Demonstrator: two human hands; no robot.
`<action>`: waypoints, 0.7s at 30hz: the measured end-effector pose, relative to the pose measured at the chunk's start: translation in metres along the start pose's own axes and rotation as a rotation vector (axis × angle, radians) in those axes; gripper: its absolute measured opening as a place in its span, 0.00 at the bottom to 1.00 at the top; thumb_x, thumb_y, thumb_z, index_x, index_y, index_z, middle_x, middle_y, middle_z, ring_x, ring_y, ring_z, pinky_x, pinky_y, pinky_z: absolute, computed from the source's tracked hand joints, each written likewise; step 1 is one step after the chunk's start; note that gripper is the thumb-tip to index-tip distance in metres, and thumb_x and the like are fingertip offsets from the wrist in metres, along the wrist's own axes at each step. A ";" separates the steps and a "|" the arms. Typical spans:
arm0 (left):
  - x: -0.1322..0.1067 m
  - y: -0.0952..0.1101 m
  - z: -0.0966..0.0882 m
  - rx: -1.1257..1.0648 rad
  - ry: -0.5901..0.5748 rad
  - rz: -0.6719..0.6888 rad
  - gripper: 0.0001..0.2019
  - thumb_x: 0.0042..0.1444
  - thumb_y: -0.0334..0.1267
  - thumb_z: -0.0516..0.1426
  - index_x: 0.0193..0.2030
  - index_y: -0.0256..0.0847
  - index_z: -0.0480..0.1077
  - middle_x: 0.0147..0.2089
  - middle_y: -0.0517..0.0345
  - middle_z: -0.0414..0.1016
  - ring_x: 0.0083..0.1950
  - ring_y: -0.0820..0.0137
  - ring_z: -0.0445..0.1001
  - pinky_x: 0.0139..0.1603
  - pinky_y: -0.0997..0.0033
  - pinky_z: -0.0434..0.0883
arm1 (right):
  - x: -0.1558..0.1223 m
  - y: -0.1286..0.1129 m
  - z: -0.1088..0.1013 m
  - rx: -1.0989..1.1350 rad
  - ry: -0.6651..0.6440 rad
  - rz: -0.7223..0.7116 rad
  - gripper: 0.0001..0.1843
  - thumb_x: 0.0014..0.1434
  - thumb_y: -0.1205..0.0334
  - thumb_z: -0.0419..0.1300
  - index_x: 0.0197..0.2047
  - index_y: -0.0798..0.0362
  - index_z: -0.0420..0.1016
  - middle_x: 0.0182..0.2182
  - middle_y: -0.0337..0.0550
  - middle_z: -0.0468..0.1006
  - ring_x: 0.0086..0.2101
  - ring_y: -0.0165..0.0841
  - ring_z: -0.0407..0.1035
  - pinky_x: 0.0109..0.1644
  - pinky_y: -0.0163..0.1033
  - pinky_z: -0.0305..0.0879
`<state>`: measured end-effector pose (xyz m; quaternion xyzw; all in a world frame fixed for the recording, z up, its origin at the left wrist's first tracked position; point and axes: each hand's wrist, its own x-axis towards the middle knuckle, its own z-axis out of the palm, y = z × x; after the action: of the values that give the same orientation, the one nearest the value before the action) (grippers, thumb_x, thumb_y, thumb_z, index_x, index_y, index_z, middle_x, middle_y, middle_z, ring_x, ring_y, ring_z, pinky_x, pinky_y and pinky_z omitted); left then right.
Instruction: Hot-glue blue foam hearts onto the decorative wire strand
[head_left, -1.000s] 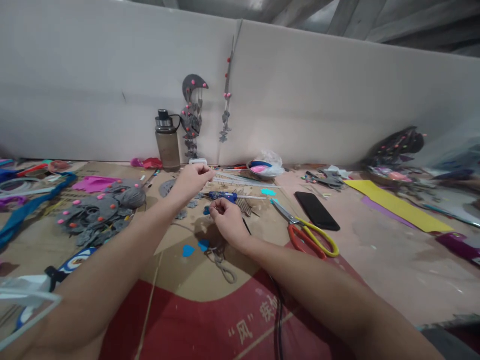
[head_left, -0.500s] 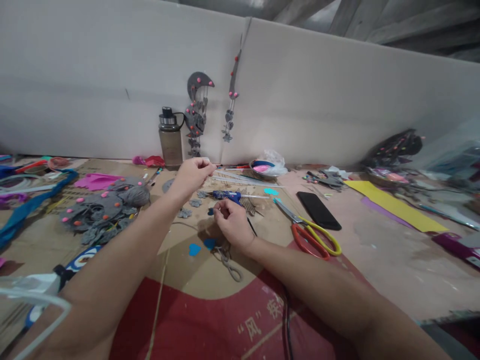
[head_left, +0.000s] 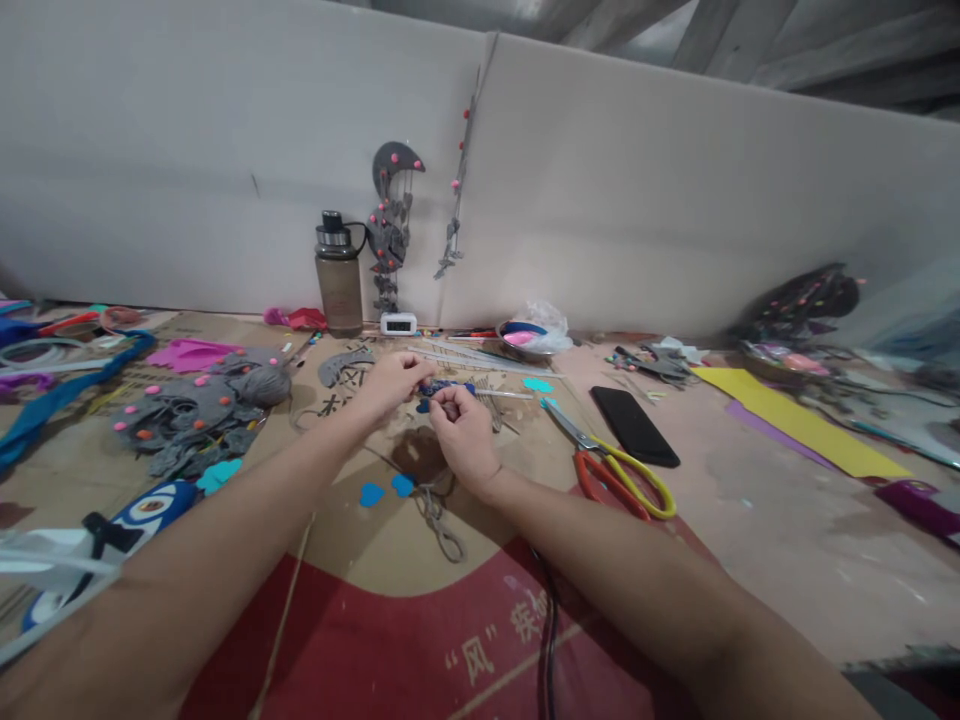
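Observation:
My left hand [head_left: 397, 388] is closed in a pinch over the cardboard, its fingertips close to my right hand; what it pinches is too small to make out. My right hand [head_left: 466, 438] is closed too, with a small dark blue piece [head_left: 423, 406] at its fingertips. Just behind the fingers lies a blue glue gun [head_left: 469, 388] with a clear glue stick, partly hidden. Below the hands are two blue heart cutouts, a left one [head_left: 371, 494] and a right one [head_left: 403, 485]. Beside them rests a looped grey cord [head_left: 442, 528].
Scissors [head_left: 600, 455] and a black phone [head_left: 634, 425] lie to the right. On the left is a grey felt pile [head_left: 202, 405] with pink and orange balls. A bottle [head_left: 339, 275] and a small white clock [head_left: 398, 325] stand by the wall, where grey moon ornaments [head_left: 394, 200] hang.
My left hand has come down and nearer to my right hand, uncovering the white clock. My right hand has risen slightly, still with the blue piece. The strand hanging on the wall has turned.

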<state>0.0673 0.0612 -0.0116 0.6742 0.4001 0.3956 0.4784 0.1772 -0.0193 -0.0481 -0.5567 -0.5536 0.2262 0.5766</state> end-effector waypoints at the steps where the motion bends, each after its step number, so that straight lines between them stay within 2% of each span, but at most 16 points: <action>1: -0.003 -0.001 0.001 -0.043 0.014 -0.007 0.13 0.50 0.46 0.59 0.27 0.37 0.69 0.23 0.61 0.67 0.20 0.78 0.59 0.19 0.78 0.54 | 0.002 0.000 -0.001 -0.004 0.003 -0.001 0.06 0.52 0.59 0.55 0.29 0.52 0.67 0.20 0.31 0.61 0.22 0.26 0.53 0.27 0.33 0.53; 6: -0.019 -0.009 0.007 -0.209 0.096 0.019 0.19 0.54 0.53 0.56 0.31 0.36 0.70 0.25 0.59 0.68 0.21 0.78 0.60 0.19 0.79 0.55 | 0.013 0.004 -0.007 -0.044 -0.030 -0.002 0.06 0.51 0.59 0.55 0.28 0.52 0.68 0.20 0.33 0.65 0.22 0.27 0.56 0.28 0.33 0.53; 13: -0.035 -0.019 0.009 -0.063 0.031 0.117 0.16 0.56 0.51 0.55 0.34 0.37 0.71 0.24 0.62 0.66 0.23 0.77 0.62 0.22 0.78 0.59 | 0.022 0.011 -0.016 -0.091 -0.079 -0.008 0.06 0.51 0.60 0.55 0.27 0.52 0.69 0.20 0.35 0.68 0.23 0.28 0.59 0.28 0.33 0.53; 18: -0.037 -0.023 0.013 -0.038 -0.040 0.014 0.15 0.51 0.47 0.60 0.41 0.39 0.72 0.25 0.63 0.68 0.20 0.78 0.60 0.17 0.79 0.57 | 0.022 0.013 -0.026 -0.159 -0.087 -0.019 0.07 0.52 0.59 0.55 0.26 0.52 0.69 0.18 0.33 0.65 0.22 0.28 0.57 0.27 0.34 0.52; 21: -0.035 -0.022 0.014 0.021 -0.044 -0.004 0.15 0.50 0.45 0.61 0.41 0.39 0.75 0.24 0.62 0.70 0.20 0.77 0.62 0.18 0.79 0.58 | 0.023 0.013 -0.029 -0.181 -0.094 -0.053 0.07 0.52 0.59 0.55 0.26 0.52 0.69 0.18 0.33 0.64 0.22 0.28 0.56 0.27 0.34 0.52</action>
<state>0.0639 0.0291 -0.0415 0.6868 0.3950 0.3756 0.4809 0.2142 -0.0073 -0.0441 -0.5805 -0.6126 0.1858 0.5032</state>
